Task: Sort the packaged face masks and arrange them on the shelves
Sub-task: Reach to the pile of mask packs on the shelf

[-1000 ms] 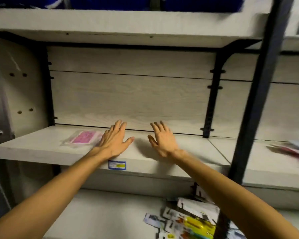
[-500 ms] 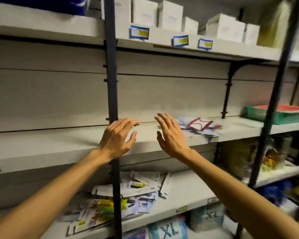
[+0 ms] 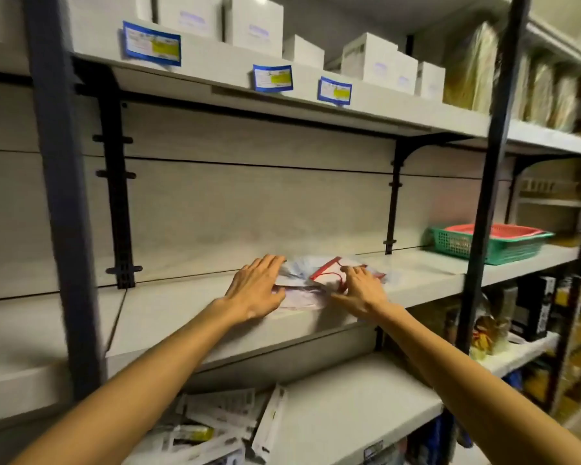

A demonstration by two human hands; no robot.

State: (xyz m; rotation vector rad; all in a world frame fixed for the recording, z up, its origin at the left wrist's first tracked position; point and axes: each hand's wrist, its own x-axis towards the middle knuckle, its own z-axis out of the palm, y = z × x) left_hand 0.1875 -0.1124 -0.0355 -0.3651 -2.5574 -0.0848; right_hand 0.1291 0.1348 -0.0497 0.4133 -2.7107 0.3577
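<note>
Left hand (image 3: 254, 286) flat, fingers straight, resting on the pile of packaged face masks (image 3: 311, 283); right hand (image 3: 361, 290) likewise spread, pressing its right side. Pile near the front edge of the middle shelf (image 3: 182, 307). Both arms outstretched.

Both bare forearms reach forward and upward from the bottom corners of the view, converging toward the middle. The left hand (image 3: 255, 286) lies palm down, fingers straight and close together, thumb spread toward the right. The right hand (image 3: 361, 290) sits just beside it, palm down as well, its fingers (image 3: 353, 271) slightly bent and pointing away, thumb stretched toward the left.
</note>
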